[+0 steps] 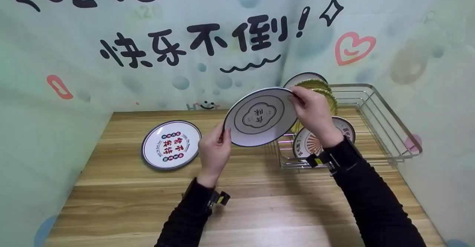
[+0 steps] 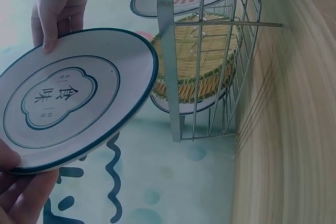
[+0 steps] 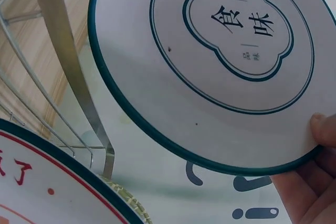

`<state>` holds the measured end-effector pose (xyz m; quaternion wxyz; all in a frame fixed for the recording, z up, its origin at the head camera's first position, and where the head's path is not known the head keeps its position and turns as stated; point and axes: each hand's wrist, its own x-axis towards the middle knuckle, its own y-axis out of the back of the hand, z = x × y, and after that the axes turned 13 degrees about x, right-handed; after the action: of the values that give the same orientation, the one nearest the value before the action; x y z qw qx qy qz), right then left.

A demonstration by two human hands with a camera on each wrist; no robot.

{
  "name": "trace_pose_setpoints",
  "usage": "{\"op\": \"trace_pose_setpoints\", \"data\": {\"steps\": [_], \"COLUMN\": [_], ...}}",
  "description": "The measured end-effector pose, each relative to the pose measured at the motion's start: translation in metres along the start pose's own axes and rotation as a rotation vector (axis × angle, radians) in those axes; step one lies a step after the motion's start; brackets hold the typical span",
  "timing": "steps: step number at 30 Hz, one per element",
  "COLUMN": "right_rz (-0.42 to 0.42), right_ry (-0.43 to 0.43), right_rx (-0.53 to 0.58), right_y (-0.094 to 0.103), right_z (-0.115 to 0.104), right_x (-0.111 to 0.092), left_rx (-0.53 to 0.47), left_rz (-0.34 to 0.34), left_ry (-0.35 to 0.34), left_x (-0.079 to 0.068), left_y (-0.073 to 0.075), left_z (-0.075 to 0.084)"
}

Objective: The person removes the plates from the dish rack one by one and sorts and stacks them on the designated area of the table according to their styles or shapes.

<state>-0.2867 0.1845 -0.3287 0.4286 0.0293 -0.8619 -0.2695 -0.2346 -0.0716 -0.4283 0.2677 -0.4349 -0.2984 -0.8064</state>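
Note:
Held up above the table is a white plate with a dark rim and a ring-framed emblem, its face tilted toward me. My left hand pinches its lower left edge, thumb on the face. At the upper right edge my right hand grips it, thumb on top and fingers behind. The left wrist view shows both hands on the plate; in the right wrist view only the right hand shows, at the rim. Two small dark specks are visible on the plate's face.
A plate with red and blue lettering lies on the wooden table at left. At right stands a metal wire rack. It holds woven bamboo trays, a sunburst-patterned plate and another plate behind. A printed curtain backs the table.

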Motion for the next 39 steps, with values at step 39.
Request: {"op": "trace_pose_setpoints", "data": {"steps": [39], "right_rz": [-0.238], "right_ry": [-0.128], "right_rx": [0.077], "right_y": [0.015], "right_z": [0.014], "right_x": [-0.022], "left_rx": [0.010], "left_rz": [0.044], "left_ry": [0.181], "left_x": [0.001], "left_y": [0.033], "left_z": [-0.035]}}
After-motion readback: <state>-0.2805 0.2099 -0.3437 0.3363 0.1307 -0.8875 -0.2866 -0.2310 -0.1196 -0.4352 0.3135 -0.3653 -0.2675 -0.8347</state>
